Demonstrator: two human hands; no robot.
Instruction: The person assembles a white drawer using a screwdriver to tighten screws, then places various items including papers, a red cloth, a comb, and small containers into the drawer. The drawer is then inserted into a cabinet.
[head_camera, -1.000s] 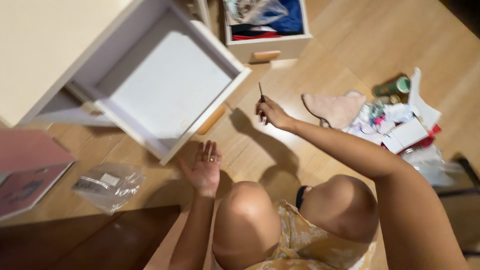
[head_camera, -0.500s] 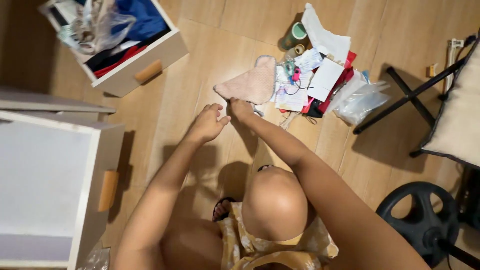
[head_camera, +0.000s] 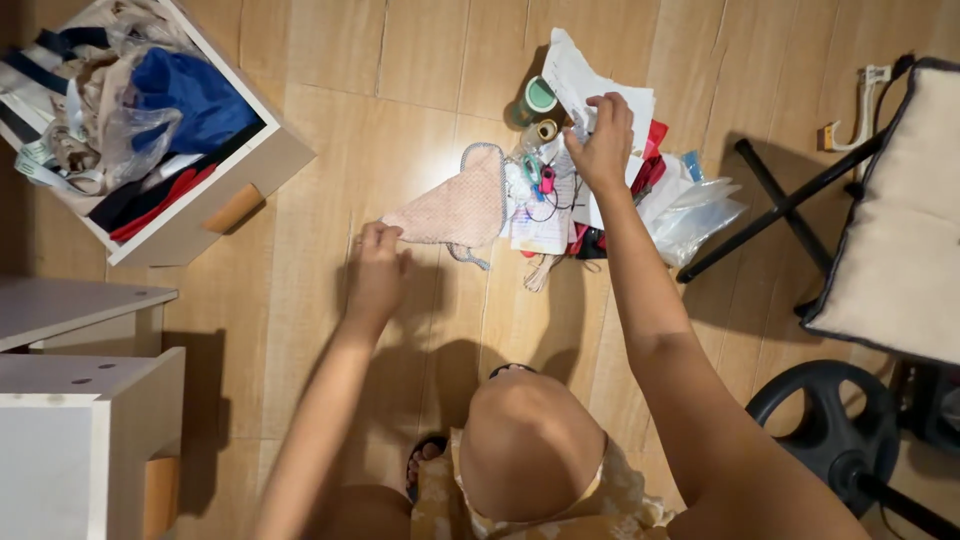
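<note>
Our right hand (head_camera: 603, 140) is curled over the far heap of papers (head_camera: 590, 85), fingers bent down into it; whether they pinch a sheet or some small thing beneath we cannot tell. Our left hand (head_camera: 377, 272) sits lower and to the left, fingertips closed on the pointed corner of the pink knitted cloth (head_camera: 455, 208), which lies flat on the wooden floor (head_camera: 330, 150) and touches the heap along its right edge.

To sort here well, we judge it best to lift lightly with the right hand, since the clear plastic bags (head_camera: 695, 215), the tape rolls (head_camera: 538, 100) and the loose cords lie tangled together and could drag along. Keeping the cloth corner pinned steadies the pile's near-left side.

Far left stands an open white drawer (head_camera: 215, 205) stuffed with fabrics; at right, a folding chair (head_camera: 885, 220).
</note>
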